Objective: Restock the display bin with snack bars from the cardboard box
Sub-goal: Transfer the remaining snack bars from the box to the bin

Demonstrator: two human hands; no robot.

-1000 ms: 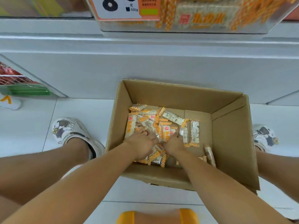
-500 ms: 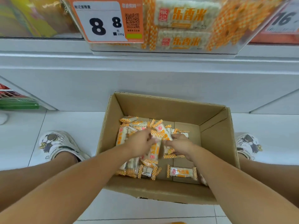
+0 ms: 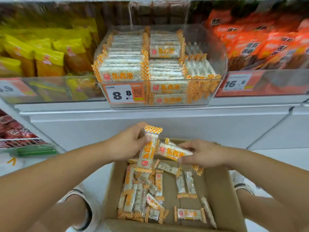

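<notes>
The open cardboard box (image 3: 219, 195) stands on the floor between my feet, with several orange-and-white snack bars (image 3: 142, 195) loose on its bottom. My left hand (image 3: 127, 144) holds a snack bar (image 3: 148, 151) upright above the box. My right hand (image 3: 200, 154) grips another bar (image 3: 173, 152) lying sideways, and more wrappers seem to hang beneath it. On the shelf above stands the clear display bin (image 3: 215, 47), packed in rows with the same bars (image 3: 123, 64).
An 8.8 price tag (image 3: 124, 93) is fixed to the bin's front. Yellow packets (image 3: 46, 54) fill the bin to the left, orange packets (image 3: 260, 41) the one to the right. A white cabinet front (image 3: 150, 124) runs below the shelf. My shoes (image 3: 242, 183) flank the box.
Both hands have risen out of the box, each with a bar in it. My view has tilted up, bringing the display bin fully into sight.
</notes>
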